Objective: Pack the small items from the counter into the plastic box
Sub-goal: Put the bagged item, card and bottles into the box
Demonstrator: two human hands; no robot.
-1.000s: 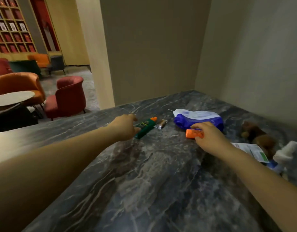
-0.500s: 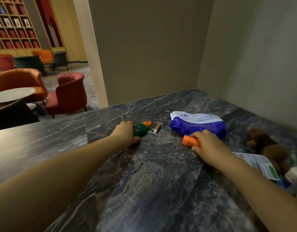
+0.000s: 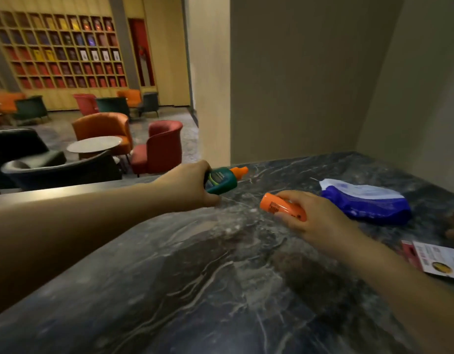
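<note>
head view: left hand (image 3: 187, 185) wrapped round green bottle (image 3: 220, 180) at 11 o'clock, right hand (image 3: 312, 215) clutching orange tube (image 3: 282, 207) at centre, both off counter (image 3: 195, 277). blue pouch (image 3: 366, 200) and card (image 3: 443, 259) at 3 o'clock unpacked; plastic box unseen. probably early going.

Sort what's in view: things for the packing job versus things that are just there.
Job: green bottle in left hand; orange tube in right hand; blue pouch; leaflet.
Just there: marble counter; lounge armchairs; round table; wall shelving.
</note>
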